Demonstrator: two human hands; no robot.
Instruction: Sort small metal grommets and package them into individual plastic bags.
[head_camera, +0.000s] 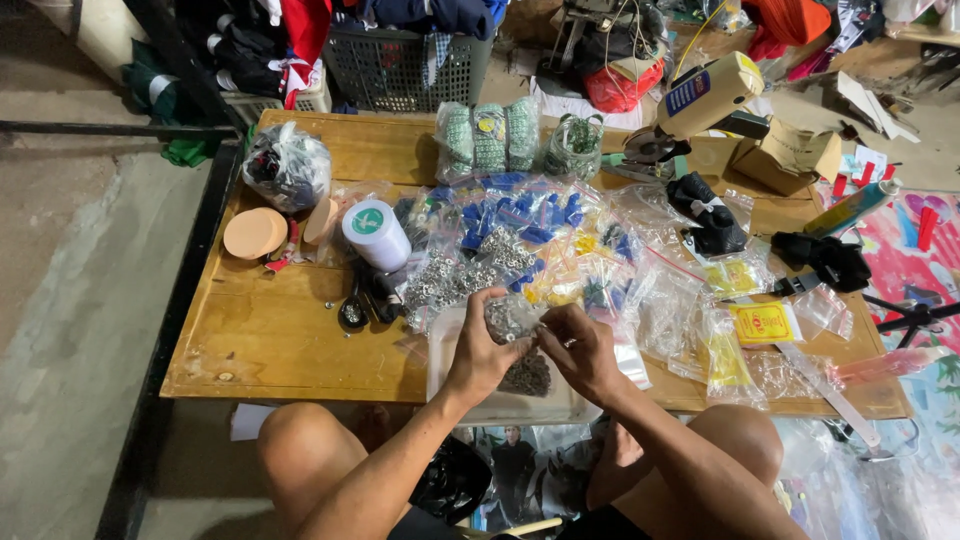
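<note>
My left hand (482, 352) and my right hand (581, 351) meet over the near edge of a low wooden table (290, 340). Together they grip a small clear plastic bag of silver metal pieces (512, 316), the left hand from the side and the right hand at the bag's other edge. Just under the hands lies a clear bag (515, 400) with a heap of dark metal pieces (528, 374) in it. My bare knees show below the table edge.
Many small clear bags of blue, yellow and silver bits (530, 235) cover the table's middle. A white spool (376, 234), a round peach lid (255, 232), bagged green items (488, 136), a cream handheld machine (705, 96), black bows (708, 212) and a grey basket (405, 62) surround them.
</note>
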